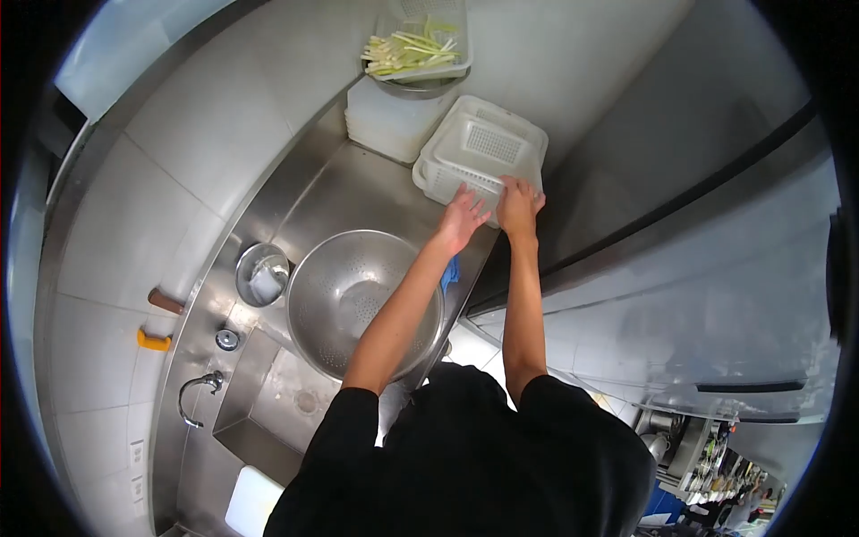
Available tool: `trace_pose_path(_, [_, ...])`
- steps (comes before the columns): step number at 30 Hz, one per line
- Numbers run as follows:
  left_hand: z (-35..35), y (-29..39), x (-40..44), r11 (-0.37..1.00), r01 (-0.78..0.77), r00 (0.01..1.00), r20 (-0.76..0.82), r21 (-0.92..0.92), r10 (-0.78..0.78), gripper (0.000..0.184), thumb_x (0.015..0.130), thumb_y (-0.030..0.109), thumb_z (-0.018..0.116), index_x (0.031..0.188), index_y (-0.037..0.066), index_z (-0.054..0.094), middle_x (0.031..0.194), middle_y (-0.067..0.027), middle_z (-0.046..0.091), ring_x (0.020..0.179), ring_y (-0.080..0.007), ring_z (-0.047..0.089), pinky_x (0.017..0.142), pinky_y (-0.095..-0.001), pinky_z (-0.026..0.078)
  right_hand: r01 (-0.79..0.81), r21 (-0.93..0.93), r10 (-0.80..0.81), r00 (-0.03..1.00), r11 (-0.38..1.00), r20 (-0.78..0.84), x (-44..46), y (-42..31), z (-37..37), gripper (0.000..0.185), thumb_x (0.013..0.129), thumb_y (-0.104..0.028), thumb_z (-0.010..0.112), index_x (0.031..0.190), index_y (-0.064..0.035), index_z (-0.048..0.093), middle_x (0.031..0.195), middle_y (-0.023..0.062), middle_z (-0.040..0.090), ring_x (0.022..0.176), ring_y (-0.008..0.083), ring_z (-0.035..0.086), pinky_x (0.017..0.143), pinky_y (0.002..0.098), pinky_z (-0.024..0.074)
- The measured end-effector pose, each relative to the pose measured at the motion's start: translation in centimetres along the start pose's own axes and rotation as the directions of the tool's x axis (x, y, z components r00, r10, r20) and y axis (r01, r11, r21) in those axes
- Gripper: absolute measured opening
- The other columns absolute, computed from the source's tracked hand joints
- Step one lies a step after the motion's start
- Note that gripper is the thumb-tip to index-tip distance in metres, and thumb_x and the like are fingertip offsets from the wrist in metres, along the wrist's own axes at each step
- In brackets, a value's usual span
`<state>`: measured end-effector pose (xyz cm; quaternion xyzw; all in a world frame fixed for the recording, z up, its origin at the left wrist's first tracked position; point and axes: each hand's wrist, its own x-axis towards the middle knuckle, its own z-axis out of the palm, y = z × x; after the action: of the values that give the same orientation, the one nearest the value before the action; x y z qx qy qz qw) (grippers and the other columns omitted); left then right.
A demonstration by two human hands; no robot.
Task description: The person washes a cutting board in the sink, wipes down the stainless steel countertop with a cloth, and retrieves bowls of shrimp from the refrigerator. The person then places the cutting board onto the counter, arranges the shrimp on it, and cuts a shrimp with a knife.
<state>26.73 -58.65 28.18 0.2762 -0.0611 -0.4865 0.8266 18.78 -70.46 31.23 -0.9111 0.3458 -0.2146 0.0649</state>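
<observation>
White perforated plastic baskets (pixel 492 143) are stacked at the far end of the steel counter, by the wall. My right hand (pixel 518 208) is closed on the near rim of the top basket, its fingers bent over the edge. Beside it, my left hand (pixel 463 219) has its fingers spread close to the basket's near side and holds nothing; whether the fingertips touch the plastic I cannot tell. Below my left forearm sits a large steel colander (pixel 335 277), partly covered by that arm. A bit of blue cloth (pixel 451 271) shows next to my left wrist.
Spring onion stalks (pixel 412 54) lie in a white basket on a steel bowl at the back. White stacked containers (pixel 390 121) stand below it. A small steel pot (pixel 262 275), a faucet (pixel 199 394) and a sink (pixel 286 398) are left. A grey refrigerator (pixel 662 295) borders the right.
</observation>
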Motion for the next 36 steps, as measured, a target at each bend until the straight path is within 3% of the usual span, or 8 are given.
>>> trace_pose_path(10, [-5.7, 6.2, -12.7, 0.729, -0.225, 0.914, -0.12, 0.647, 0.389, 0.037, 0.1, 0.027, 0.051, 0.132, 0.008, 0.056, 0.137, -0.0093, 0.055, 0.128, -0.0235, 0.049, 0.105, -0.0386, 0.041, 0.158, -0.004, -0.157, 0.982, 0.987, 0.1, 0.7, 2.2, 5.4, 0.04, 0.088, -0.018, 0.064, 0.128, -0.011, 0.06, 0.141, 0.0154, 0.047, 0.133, 0.032, 0.042, 0.112, 0.0581, 0.0238])
trace_pose_path(16, [-13.8, 7.0, -30.6, -0.037, 0.293, 0.219, -0.029, 0.955, 0.975, 0.057, 0.085, 0.009, 0.066, 0.138, 0.003, 0.045, 0.135, -0.0195, 0.05, 0.13, -0.0346, 0.044, 0.11, -0.0419, 0.033, 0.061, 0.222, -0.091, 0.987, 0.973, 0.129, -0.4, 3.7, 12.8, 0.038, 0.093, -0.028, 0.056, 0.123, -0.004, 0.063, 0.135, 0.0244, 0.053, 0.13, 0.0378, 0.045, 0.111, 0.0478, 0.0317])
trace_pose_path(19, [-21.5, 3.0, -37.2, 0.249, 0.407, 0.258, -0.372, 0.879, 0.891, 0.074, 0.086, 0.023, 0.073, 0.145, 0.001, 0.035, 0.142, -0.0195, 0.045, 0.131, -0.0342, 0.043, 0.106, -0.0452, 0.04, -0.289, 0.572, -0.162, 0.776, 0.768, 0.609, -6.8, -1.6, 7.1, 0.067, 0.094, -0.057, 0.049, 0.121, 0.0033, 0.063, 0.118, 0.0268, 0.064, 0.109, 0.037, 0.062, 0.099, 0.0433, 0.0449])
trace_pose_path(21, [-18.9, 2.6, -39.2, 0.925, 0.146, 0.669, -0.724, 0.35, 0.168, 0.076, 0.086, 0.027, 0.075, 0.145, 0.0, 0.036, 0.144, -0.0177, 0.044, 0.129, -0.0322, 0.047, 0.096, -0.0464, 0.049, -0.244, 0.467, -0.236, 0.616, 0.85, 0.751, -11.9, -3.7, 6.9, 0.066, 0.095, -0.056, 0.048, 0.129, 0.0009, 0.058, 0.12, 0.023, 0.065, 0.111, 0.0344, 0.062, 0.097, 0.0416, 0.0456])
trace_pose_path(25, [-22.8, -3.7, -38.3, 0.993, -0.001, 0.772, -0.631, 0.116, 0.074, 0.059, 0.086, 0.01, 0.068, 0.138, 0.0, 0.042, 0.129, -0.0143, 0.055, 0.117, -0.0284, 0.056, 0.086, -0.0431, 0.054, -0.222, 0.5, -0.196, 0.731, 0.837, 0.654, -18.8, -2.8, 10.2, 0.063, 0.099, -0.049, 0.046, 0.136, 0.0013, 0.05, 0.127, 0.0191, 0.062, 0.119, 0.0284, 0.058, 0.105, 0.0378, 0.04])
trace_pose_path(28, [-16.2, -1.7, -34.8, 0.995, -0.074, 0.752, -0.652, 0.066, 0.099, 0.041, 0.084, 0.004, 0.061, 0.124, -0.002, 0.053, 0.11, -0.0099, 0.062, 0.104, -0.022, 0.061, 0.086, -0.04, 0.052, -0.461, 0.708, -0.031, 0.827, 0.534, 0.562, -17.8, -1.3, 5.1, 0.061, 0.101, -0.047, 0.043, 0.137, 0.0013, 0.048, 0.127, 0.0157, 0.06, 0.121, 0.0265, 0.055, 0.106, 0.0378, 0.0398])
trace_pose_path(30, [-13.8, -0.1, -31.2, 0.99, -0.051, 0.767, -0.629, 0.134, 0.125, 0.037, 0.084, 0.004, 0.062, 0.119, -0.004, 0.055, 0.107, -0.0093, 0.063, 0.102, -0.0215, 0.061, 0.087, -0.0409, 0.051, -0.58, 0.607, 0.04, 0.705, -0.543, 0.709, -18.2, -0.1, 4.6, 0.046, 0.102, -0.034, 0.046, 0.127, 0.0028, 0.055, 0.125, 0.0123, 0.061, 0.113, 0.0185, 0.056, 0.101, 0.0344, 0.0413])
trace_pose_path(36, [-3.5, 3.7, -13.9, 0.982, 0.147, 0.939, -0.329, 0.118, -0.101, 0.031, 0.085, 0.003, 0.06, 0.115, -0.006, 0.054, 0.11, -0.0124, 0.06, 0.105, -0.0262, 0.061, 0.09, -0.0476, 0.053, -0.129, 0.643, -0.128, 0.933, 0.755, 0.337, -21.4, 1.5, 9.4, 0.048, 0.088, -0.021, 0.062, 0.131, -0.0032, 0.055, 0.128, 0.0243, 0.058, 0.12, 0.0338, 0.055, 0.105, 0.0398, 0.0403])
